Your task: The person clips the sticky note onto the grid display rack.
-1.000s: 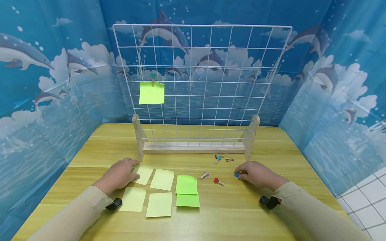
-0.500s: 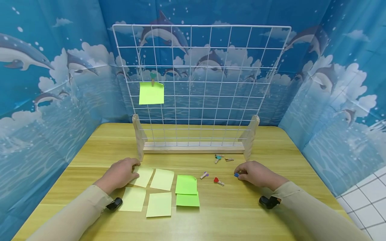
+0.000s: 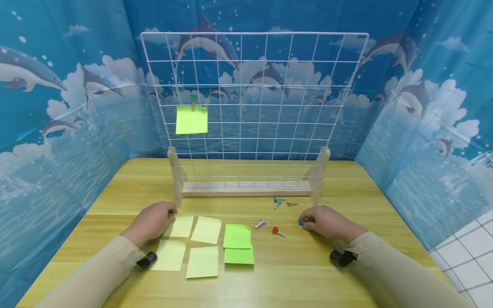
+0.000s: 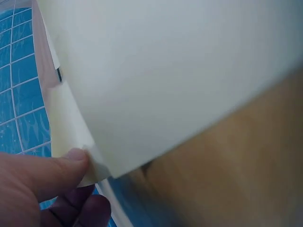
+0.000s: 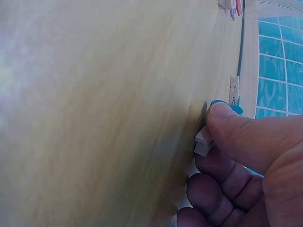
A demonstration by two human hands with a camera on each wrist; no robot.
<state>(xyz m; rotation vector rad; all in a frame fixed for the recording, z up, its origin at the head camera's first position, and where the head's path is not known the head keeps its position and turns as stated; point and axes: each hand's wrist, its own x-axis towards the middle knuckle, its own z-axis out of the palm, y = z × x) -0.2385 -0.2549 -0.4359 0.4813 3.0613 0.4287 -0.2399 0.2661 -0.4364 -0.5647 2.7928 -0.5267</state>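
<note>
At the far left corner of a pale yellow sticky note (image 3: 181, 226), my left hand (image 3: 152, 220) pinches the paper; the left wrist view shows the thumb on top of the note (image 4: 71, 123) and fingertips below its edge. My right hand (image 3: 327, 222) holds a small wooden clothespin with a blue head (image 3: 301, 223) between thumb and index finger, just over the table. Its wooden ends (image 5: 203, 142) poke out under the thumb in the right wrist view. On a white wire grid (image 3: 254, 105), a teal heart clothespin (image 3: 193, 100) fastens a bright green sticky note (image 3: 191, 119).
Several more pale yellow notes (image 3: 202, 262) and bright green notes (image 3: 237, 236) lie on the table. Right of them are a purple clothespin (image 3: 260, 223), a red heart clothespin (image 3: 279, 232) and others near the wooden stand (image 3: 246, 190). A dolphin curtain (image 3: 77, 128) surrounds the table.
My left thumb has drawn back a little toward the fingers at the note's corner. The right hand keeps its place with the blue clothespin. The head view has shifted slightly.
</note>
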